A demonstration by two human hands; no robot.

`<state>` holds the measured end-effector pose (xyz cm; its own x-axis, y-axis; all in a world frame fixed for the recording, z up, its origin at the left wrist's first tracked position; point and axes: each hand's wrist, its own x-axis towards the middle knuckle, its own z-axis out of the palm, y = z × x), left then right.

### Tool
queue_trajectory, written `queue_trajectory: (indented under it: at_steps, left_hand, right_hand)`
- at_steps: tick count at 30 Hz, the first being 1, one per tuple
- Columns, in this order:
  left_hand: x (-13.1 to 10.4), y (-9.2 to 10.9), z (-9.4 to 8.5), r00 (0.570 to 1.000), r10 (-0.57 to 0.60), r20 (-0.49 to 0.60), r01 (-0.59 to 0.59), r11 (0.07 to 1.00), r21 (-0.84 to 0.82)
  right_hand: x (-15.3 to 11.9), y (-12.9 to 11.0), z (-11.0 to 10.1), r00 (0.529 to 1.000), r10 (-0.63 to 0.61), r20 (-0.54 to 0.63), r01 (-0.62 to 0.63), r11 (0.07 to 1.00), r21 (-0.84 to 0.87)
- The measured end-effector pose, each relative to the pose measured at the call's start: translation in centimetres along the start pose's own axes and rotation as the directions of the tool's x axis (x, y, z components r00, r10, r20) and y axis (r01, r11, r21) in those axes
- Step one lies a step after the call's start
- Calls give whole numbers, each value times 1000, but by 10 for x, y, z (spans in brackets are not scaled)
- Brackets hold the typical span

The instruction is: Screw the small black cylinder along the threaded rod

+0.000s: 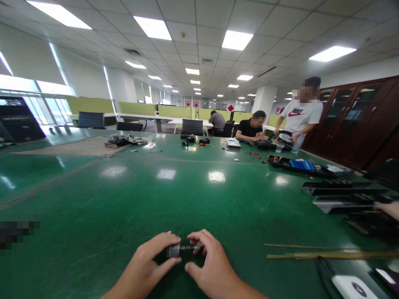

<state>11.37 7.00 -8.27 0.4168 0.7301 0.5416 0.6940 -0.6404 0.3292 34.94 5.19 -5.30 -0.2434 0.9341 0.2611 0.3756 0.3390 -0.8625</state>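
Observation:
Just above the table, close to me, a dark cylindrical part (173,251) lies level, with a thinner ringed shaft pointing right. My left hand (152,259) grips its thick end between thumb and fingers. Around the shaft's pointed tip curves my right hand (212,261), with its thumb and index finger apart. Whether one of its rear fingers touches the tip cannot be made out. The part's exact kind does not show.
Thin brass-coloured rods (311,255) and a white device (353,287) lie at right. Beyond are black metal channels (339,203), a co-worker's hand (389,210) and a tool tray (299,165). Several people are across the green table (140,199), one standing (304,110).

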Motion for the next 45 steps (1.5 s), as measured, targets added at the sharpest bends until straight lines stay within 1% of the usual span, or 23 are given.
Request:
queue_trajectory:
  at_steps: [7,16,21,29,37,45]
  left_hand:
    - [1,3,-2,998,66,-4,-66,997,46]
    - [1,5,0,995,98,2,-98,993,68]
    - [-2,5,2,995,97,32,-99,994,55]
    - [-1,9,2,994,101,42,-103,994,40]
    - [0,11,2,993,118,31,-119,993,22]
    - [-1,14,-1,995,103,7,-103,995,1]
  right_hand:
    - [1,-5,-4,1000,-18,13,18,1000,-11]
    - [2,-11,-5,999,-31,33,32,999,-22]
    - [2,-9,-5,999,-11,31,12,999,-39]
    - [3,-4,-3,999,15,31,-14,1000,-25]
    - [2,0,-3,999,24,23,-23,999,-39]
    - [2,-3,-5,999,27,34,-25,999,-39]
